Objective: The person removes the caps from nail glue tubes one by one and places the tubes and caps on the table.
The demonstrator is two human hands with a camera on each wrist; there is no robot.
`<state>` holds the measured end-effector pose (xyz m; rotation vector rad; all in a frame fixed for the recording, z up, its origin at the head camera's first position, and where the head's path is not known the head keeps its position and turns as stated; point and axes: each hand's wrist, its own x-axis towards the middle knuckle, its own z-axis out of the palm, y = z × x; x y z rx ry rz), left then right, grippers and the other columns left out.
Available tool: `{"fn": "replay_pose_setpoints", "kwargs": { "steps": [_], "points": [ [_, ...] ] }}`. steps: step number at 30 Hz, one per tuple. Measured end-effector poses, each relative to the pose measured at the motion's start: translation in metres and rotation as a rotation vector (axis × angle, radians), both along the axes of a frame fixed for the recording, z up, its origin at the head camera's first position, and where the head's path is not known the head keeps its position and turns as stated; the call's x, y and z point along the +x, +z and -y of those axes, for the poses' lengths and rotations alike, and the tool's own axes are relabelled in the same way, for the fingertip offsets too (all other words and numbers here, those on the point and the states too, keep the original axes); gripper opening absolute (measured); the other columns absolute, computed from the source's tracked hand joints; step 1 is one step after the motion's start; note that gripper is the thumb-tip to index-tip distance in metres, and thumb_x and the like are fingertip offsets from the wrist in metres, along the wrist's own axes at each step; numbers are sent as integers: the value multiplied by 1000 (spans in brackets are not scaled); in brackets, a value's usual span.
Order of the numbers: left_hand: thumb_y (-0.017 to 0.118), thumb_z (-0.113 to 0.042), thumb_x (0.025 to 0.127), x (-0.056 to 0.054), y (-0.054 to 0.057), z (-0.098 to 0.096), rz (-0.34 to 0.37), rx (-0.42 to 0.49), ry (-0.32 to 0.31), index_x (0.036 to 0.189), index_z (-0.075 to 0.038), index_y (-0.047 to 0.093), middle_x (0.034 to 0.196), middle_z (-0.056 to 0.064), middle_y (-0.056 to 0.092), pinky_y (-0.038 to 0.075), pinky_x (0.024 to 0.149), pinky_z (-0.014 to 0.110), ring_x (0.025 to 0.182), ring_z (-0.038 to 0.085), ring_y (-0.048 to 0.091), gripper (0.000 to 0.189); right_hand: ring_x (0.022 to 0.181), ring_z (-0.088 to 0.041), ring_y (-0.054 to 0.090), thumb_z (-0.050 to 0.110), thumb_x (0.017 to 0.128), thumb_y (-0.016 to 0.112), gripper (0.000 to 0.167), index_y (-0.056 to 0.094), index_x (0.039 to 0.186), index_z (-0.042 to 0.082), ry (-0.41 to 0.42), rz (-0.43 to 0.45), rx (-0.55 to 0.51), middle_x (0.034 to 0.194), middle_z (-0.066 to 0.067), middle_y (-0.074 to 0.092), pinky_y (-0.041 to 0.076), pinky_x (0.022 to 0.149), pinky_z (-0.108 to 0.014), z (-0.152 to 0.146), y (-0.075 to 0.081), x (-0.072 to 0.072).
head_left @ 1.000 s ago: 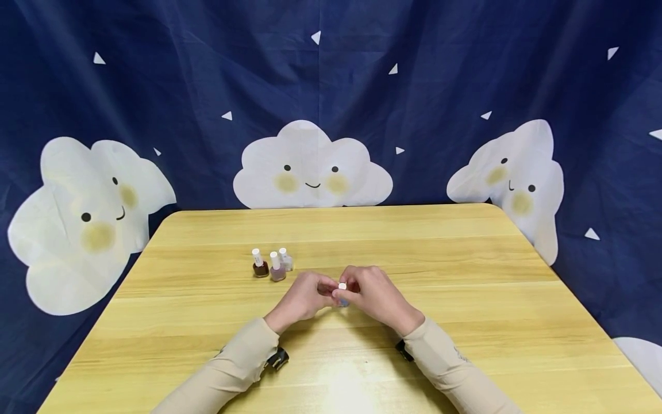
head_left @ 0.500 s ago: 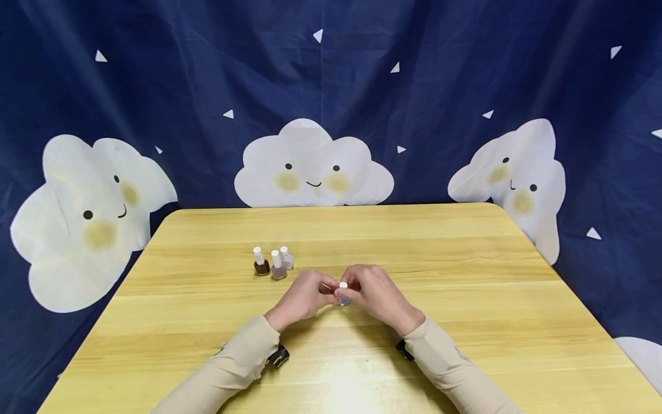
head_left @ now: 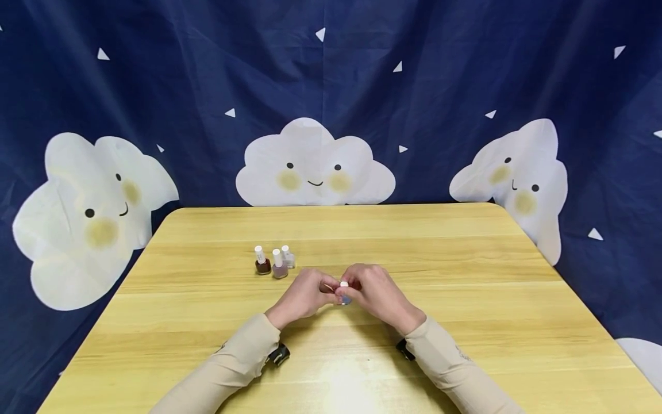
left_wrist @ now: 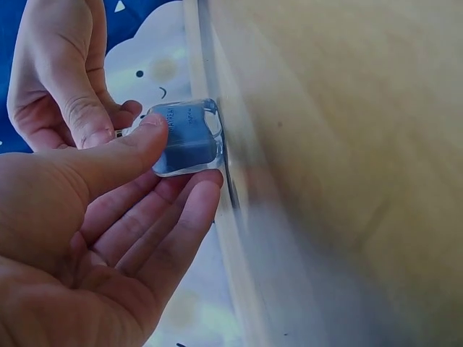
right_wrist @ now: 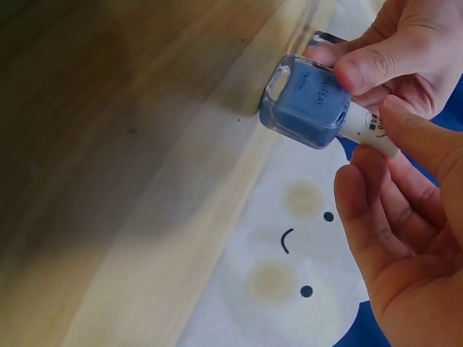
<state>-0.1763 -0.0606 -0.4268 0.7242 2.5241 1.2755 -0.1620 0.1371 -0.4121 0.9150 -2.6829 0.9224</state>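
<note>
A blue nail polish bottle (right_wrist: 312, 101) with a white cap (right_wrist: 367, 129) is between both hands, close over the table. My left hand (head_left: 307, 293) pinches its glass body, the thumb lying across the labelled side in the left wrist view (left_wrist: 192, 137). Thumb and fingers of my right hand (head_left: 374, 296) pinch the white cap. In the head view the fingers hide much of the bottle.
Three more white-capped polish bottles stand to the left, beyond my left hand: a dark red one (head_left: 263, 267), a mauve one (head_left: 280, 270) and a clear one (head_left: 289, 260). The wooden table (head_left: 465, 345) ends at a cloud-printed blue curtain (head_left: 207, 69).
The view has shifted slightly. Both hands keep their grip on the blue bottle and its cap, almost in place; the other bottles stand as before.
</note>
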Motion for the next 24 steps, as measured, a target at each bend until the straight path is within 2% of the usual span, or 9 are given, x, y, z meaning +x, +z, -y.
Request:
{"fn": "replay_pose_setpoints", "kwargs": {
  "steps": [5, 11, 13, 19, 24],
  "points": [
    [78, -2, 88, 2, 0, -1, -29, 3, -17, 102, -6, 80, 99, 12, 78, 59, 68, 20, 84, 17, 76, 16, 66, 2, 56, 17, 89, 80, 7, 75, 89, 11, 2, -14, -2, 79, 6, 70, 50, 61, -18, 0, 0, 0],
    [79, -3, 87, 5, 1, -4, -175, -63, -32, 96, -8, 81, 94, 7, 79, 59, 72, 24, 84, 16, 75, 11, 69, 0, 60, 17, 88, 80, 9, 76, 91, 10, 21, -40, -6, 84, 3, 72, 52, 63, -17, -1, -2, 0],
    [79, -3, 87, 6, 1, -6, -201, -79, -31, 96, -9, 81, 93, 6, 79, 58, 72, 25, 83, 15, 74, 11, 71, -2, 61, 17, 88, 79, 10, 75, 92, 9, 27, -40, -9, 86, 2, 73, 53, 64, -17, -1, -2, 1],
    [78, -3, 88, 8, 2, -7, -215, -96, -29, 92, -9, 79, 87, 3, 78, 54, 68, 24, 74, 8, 67, 8, 75, -5, 64, 15, 89, 79, 10, 75, 94, 7, 38, -59, -4, 89, -1, 74, 55, 67, -18, -1, -2, 2],
    [78, -4, 87, 11, 3, -7, -217, -116, -28, 91, -9, 78, 82, 0, 75, 50, 64, 23, 66, 5, 57, 7, 71, -4, 61, 14, 90, 78, 8, 75, 93, 7, 55, -109, 19, 85, 0, 72, 53, 64, -16, 0, -5, 3]
  ]
}}
